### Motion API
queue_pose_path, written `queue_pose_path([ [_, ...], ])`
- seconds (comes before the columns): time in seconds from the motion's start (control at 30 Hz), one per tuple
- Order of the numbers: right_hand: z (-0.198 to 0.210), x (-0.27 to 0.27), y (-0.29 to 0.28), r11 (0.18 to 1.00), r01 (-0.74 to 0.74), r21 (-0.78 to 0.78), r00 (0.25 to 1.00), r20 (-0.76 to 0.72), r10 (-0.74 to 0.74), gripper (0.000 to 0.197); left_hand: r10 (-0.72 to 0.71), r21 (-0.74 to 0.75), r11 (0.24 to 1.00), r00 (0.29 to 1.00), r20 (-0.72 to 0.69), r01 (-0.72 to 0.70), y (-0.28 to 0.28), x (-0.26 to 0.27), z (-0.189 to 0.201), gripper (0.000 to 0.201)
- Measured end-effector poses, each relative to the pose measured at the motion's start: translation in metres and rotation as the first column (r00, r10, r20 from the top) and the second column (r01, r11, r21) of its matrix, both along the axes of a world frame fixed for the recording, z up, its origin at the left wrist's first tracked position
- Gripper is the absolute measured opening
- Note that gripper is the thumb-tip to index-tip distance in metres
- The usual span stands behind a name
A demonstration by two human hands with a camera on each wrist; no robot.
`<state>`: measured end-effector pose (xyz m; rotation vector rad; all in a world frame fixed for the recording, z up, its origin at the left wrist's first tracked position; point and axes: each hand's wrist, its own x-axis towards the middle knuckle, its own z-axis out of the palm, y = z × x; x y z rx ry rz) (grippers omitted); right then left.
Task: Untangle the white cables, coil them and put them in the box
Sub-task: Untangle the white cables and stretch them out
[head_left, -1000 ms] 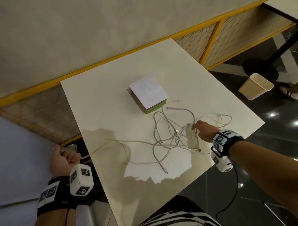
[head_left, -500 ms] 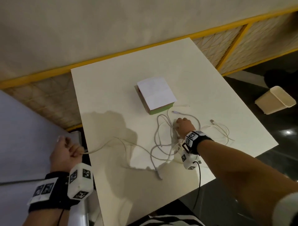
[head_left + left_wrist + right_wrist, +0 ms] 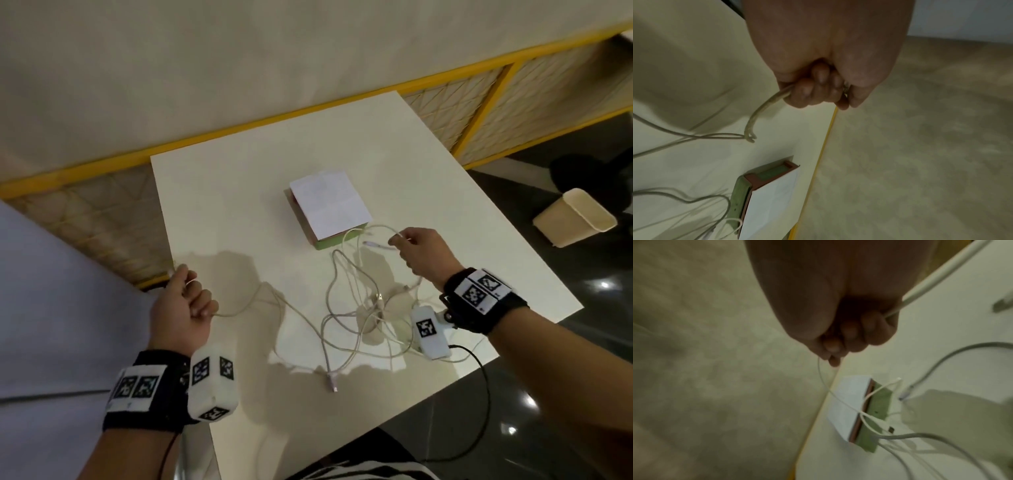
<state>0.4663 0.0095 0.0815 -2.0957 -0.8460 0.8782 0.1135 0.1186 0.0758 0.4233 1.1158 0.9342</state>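
A tangle of white cables [image 3: 363,315] lies on the white table [image 3: 239,212], near its front right. My left hand [image 3: 185,305] is a fist at the table's left edge and grips one cable [image 3: 764,110] that runs right into the tangle. My right hand [image 3: 418,253] hovers above the table right of the box and pinches a thin white cable [image 3: 822,378] that loops down past the box. The green box [image 3: 325,240] sits mid-table with a white paper sheet [image 3: 329,205] over its top; its inside is hidden.
A loose plug end [image 3: 332,382] lies near the table's front edge. A beige bin [image 3: 575,219] stands on the dark floor to the right. A yellow rail [image 3: 239,126] and wall run behind the table. A pale surface [image 3: 51,308] is on the left.
My right hand has lifted off the tangle and moved right and back, raising a thin cable beside the box. My left hand moved in toward the table's left edge, still gripping its cable.
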Motion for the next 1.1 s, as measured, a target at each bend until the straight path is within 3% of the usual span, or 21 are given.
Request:
queue_pose_path([
  [0.1,0.027,-0.011,-0.002,0.987,0.008,0.16,1.0,0.01,-0.01,0.021,-0.098,0.04,0.994,0.995,-0.001,0.098,-0.003,0.012,0.005,0.032],
  [0.23,0.047,-0.052,-0.002,0.939,-0.199,0.282,0.971,-0.076,0.228,0.023,-0.234,0.047,0.971,0.972,0.03,0.233,-0.009,0.032,0.013,0.026],
  [0.4,0.041,-0.114,0.003,0.823,-0.462,0.331,0.885,0.121,0.449,0.016,-0.35,0.0,0.936,0.934,0.071,0.351,-0.022,0.049,0.024,0.045],
  [0.47,0.031,-0.13,0.005,0.831,-0.451,0.326,0.892,0.177,0.415,0.018,-0.337,-0.031,0.941,0.941,0.044,0.338,-0.027,0.048,0.022,0.044],
  [0.6,0.018,-0.132,0.014,0.895,-0.241,0.375,0.965,0.191,0.179,0.018,-0.307,-0.072,0.949,0.952,0.011,0.307,-0.035,0.033,0.014,0.045],
  [0.7,0.022,-0.138,0.013,0.864,-0.285,0.415,0.958,0.165,0.236,0.015,-0.336,-0.057,0.939,0.941,0.041,0.338,-0.041,0.029,0.013,0.041],
  [0.87,0.021,-0.158,-0.006,0.749,-0.553,0.366,0.831,0.176,0.528,0.021,-0.318,-0.103,0.937,0.937,0.144,0.334,-0.043,0.033,0.017,0.063],
  [0.9,0.02,-0.158,-0.011,0.718,-0.614,0.329,0.786,0.169,0.595,0.023,-0.294,-0.116,0.943,0.943,0.155,0.313,-0.041,0.033,0.015,0.062],
  [1.0,0.015,-0.159,-0.025,0.595,-0.776,0.209,0.629,0.193,0.753,0.024,-0.197,-0.1,0.97,0.957,0.214,0.222,-0.034,0.03,0.007,0.029],
  [1.03,0.011,-0.158,-0.03,0.585,-0.794,0.168,0.608,0.193,0.77,0.024,-0.155,-0.091,0.979,0.957,0.245,0.182,-0.031,0.028,0.005,0.027],
  [1.1,0.001,-0.15,-0.039,0.623,-0.78,0.062,0.623,0.184,0.761,0.025,-0.049,-0.09,0.993,0.954,0.297,0.079,-0.023,0.022,0.002,0.042],
])
